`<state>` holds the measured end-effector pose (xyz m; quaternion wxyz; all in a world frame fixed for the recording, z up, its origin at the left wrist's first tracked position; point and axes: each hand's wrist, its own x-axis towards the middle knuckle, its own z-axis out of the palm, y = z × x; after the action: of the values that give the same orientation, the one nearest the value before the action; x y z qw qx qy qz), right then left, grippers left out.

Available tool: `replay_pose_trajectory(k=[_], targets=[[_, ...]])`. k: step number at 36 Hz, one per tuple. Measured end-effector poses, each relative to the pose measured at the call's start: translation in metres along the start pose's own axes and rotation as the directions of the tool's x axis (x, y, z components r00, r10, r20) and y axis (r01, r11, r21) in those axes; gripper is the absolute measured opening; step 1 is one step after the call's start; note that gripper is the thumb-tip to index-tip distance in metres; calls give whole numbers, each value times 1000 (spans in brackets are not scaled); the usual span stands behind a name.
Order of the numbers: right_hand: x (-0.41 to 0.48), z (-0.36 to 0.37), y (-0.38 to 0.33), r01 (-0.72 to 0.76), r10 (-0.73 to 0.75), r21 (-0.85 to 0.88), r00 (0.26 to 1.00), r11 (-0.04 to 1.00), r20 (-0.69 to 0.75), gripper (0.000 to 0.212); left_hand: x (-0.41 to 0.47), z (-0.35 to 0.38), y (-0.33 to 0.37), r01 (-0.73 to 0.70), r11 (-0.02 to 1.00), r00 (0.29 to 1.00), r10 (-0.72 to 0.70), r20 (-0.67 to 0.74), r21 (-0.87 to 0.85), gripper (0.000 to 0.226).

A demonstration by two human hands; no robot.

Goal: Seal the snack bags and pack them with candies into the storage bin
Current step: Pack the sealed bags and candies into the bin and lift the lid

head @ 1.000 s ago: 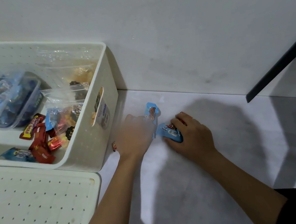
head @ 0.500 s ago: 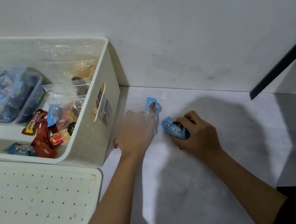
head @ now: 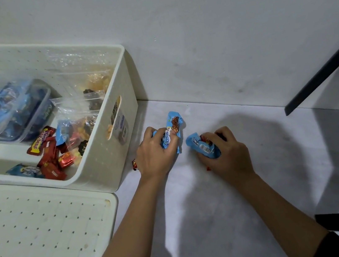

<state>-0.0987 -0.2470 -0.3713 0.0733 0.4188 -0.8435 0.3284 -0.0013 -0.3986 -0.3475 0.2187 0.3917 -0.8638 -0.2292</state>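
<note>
Candies in blue wrappers are being gathered off the pale bench (head: 221, 219), just right of the white storage bin (head: 111, 159). The left hand (head: 156, 152) is closing around a blue-wrapped bar (head: 173, 125), whose far end is sticking out past the fingers; a small red-wrapped sweet (head: 134, 164) is peeking out at the near left edge of that hand, though whether it is held or merely lying beside the hand is unclear. The right hand (head: 225, 153) is clenching a second blue packet (head: 204, 148) with a barcode facing up, and a sliver of red wrapper (head: 208, 168) is showing under its near edge.

The storage bin is sitting against the wall at the left, already holding sealed clear snack bags (head: 79, 119) on its right side, a lidded clear tub (head: 8, 113) of blue packets at the far left, and loose red candies (head: 52, 163) on its floor. Its perforated lid (head: 45, 246) is lying flat, near and to the left.

The sealing step is looking finished, and the work in hand appears to be collecting the last loose candies. The next move is likely calling for both hands to lift clear of the bench, swing left over the bin's rim and let go above the open floor space, keeping a firm hold so the small red pieces are not dropping on the way.
</note>
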Motion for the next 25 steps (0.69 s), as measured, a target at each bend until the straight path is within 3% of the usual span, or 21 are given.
replay_pose_trajectory(k=[7,13,20,25], targets=[[-4,-2,-5,-30,27,-90,999,996,-37,43,-2,0,-1,4,1000,1000,-4,5,-9,43],[-6,0,-2,-39,33,-302,999,953,-25,55,-2,0,1,3,1000,1000,-4,-22,-24,56],[1,4,-1,-54,85,-164,979,985,188,69,-3,2,-2,-11,1000,1000,11,-21,-4,46],[1,5,2,62,-27,-245,989,968,142,59,-4,2,-1,-36,999,999,35,-19,-18,55]])
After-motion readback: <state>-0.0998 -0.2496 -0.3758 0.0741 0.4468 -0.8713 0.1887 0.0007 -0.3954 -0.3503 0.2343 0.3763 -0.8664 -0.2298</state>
